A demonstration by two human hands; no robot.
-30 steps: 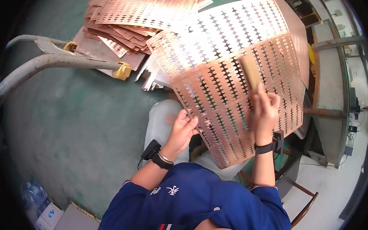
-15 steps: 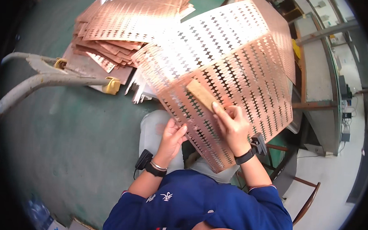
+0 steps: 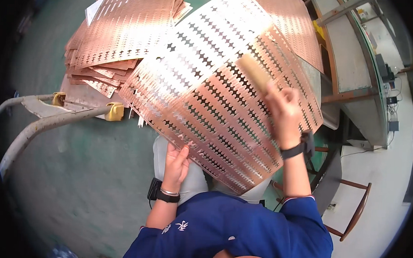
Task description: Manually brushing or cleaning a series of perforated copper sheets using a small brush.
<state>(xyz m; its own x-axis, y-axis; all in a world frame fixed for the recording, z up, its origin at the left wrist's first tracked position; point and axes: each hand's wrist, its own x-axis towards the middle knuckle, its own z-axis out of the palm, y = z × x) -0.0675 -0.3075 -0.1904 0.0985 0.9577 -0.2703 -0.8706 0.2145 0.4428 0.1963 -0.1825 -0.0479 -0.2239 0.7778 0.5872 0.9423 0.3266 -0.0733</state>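
A large copper-coloured sheet (image 3: 216, 95), cut with rows of small dark openings, slants across my lap and catches bright glare on its far part. My left hand (image 3: 175, 166) pinches its near left edge, thumb on top and fingers beneath. Above the sheet's right half, my right hand (image 3: 286, 113) grips a flat tan wooden block (image 3: 254, 71). Both the block and that hand are smeared by motion, and I cannot tell whether the block touches the sheet.
At the far left, a pile of similar perforated sheets (image 3: 123, 33) rests on a low cart with a bent metal handle (image 3: 63, 124). Another copper sheet (image 3: 294, 23) lies beyond mine. A workbench (image 3: 347, 56) stands at the right, with a wooden-armed chair (image 3: 356, 211) nearer me.
My right hand and the wooden block have moved farther away and rightward over the sheet. My left hand still holds the edge. The whole view has shifted somewhat.
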